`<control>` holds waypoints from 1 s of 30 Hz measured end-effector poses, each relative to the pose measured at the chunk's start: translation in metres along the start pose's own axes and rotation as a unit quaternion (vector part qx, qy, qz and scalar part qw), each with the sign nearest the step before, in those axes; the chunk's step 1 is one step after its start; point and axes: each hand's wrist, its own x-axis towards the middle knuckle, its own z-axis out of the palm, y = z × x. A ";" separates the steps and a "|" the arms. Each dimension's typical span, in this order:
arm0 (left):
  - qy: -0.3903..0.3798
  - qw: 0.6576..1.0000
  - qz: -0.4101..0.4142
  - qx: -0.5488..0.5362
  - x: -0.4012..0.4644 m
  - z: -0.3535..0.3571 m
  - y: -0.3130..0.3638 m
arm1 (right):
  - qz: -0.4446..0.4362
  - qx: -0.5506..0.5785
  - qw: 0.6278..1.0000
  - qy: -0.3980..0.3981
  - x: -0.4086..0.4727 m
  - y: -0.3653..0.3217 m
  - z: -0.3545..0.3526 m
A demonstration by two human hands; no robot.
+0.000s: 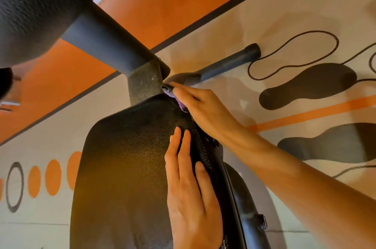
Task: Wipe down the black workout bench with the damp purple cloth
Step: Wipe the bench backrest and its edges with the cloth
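Your right hand's fingers (184,91) are pressed together on the purple cloth (170,92), pinning it against the far right edge of the black workout bench (130,157), beside the metal post (143,84). Only a small crumpled scrap of cloth shows under your right hand (205,109). Your left hand (190,191) lies flat on the pebbled, glossy pad, fingers straight and nearly together, holding nothing.

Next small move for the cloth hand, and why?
Probably drag the purple cloth back down the pad's right edge toward the person. The right hand has it pressed at the narrow top of the black bench pad, by the post; the left hand lies flat, steadying.
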 end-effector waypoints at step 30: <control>-0.015 0.999 0.015 -0.050 -0.001 -0.005 0.004 | -0.034 0.090 0.994 0.056 -0.112 0.026 0.014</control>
